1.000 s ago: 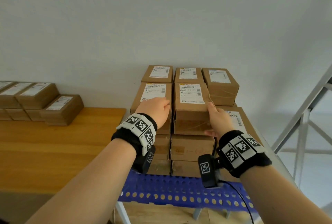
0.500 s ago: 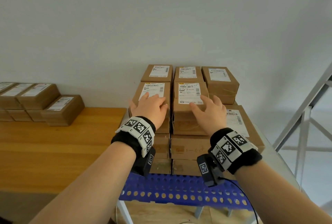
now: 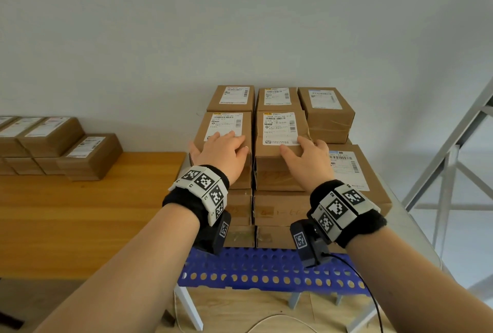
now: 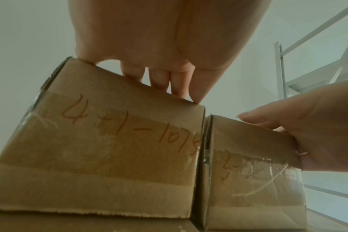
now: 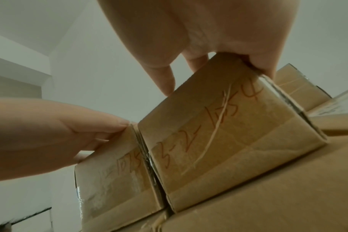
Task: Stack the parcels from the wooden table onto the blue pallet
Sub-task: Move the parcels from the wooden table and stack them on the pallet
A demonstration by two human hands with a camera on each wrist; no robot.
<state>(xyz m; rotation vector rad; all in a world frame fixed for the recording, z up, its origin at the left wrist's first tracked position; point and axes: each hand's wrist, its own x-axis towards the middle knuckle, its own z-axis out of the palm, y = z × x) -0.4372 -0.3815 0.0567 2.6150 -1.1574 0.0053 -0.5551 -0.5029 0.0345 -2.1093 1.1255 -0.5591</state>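
Note:
Brown labelled parcels are stacked on the blue pallet (image 3: 266, 271). My left hand (image 3: 224, 143) lies flat on the top front left parcel (image 3: 226, 124), fingers straight across its lid. My right hand (image 3: 304, 148) rests flat on the top front right parcel (image 3: 280, 127), which stands tight against the left one. In the left wrist view my left hand (image 4: 165, 83) touches the top edge of the parcel marked 4-1-1075 (image 4: 109, 149). The right wrist view has my right hand (image 5: 189, 75) over the top edge of the parcel marked 3-2 (image 5: 218, 141).
The wooden table (image 3: 80, 212) is to the left, with several more parcels (image 3: 88, 153) at its far left end. A larger box (image 3: 354, 169) sits lower at the stack's right. A grey metal frame (image 3: 450, 167) stands to the right. A cable (image 3: 266, 322) lies on the floor.
My right hand has let go of the right parcel's side and now lies flat on its lid; the parcel has settled beside the left one. My left hand's fingers have spread flat.

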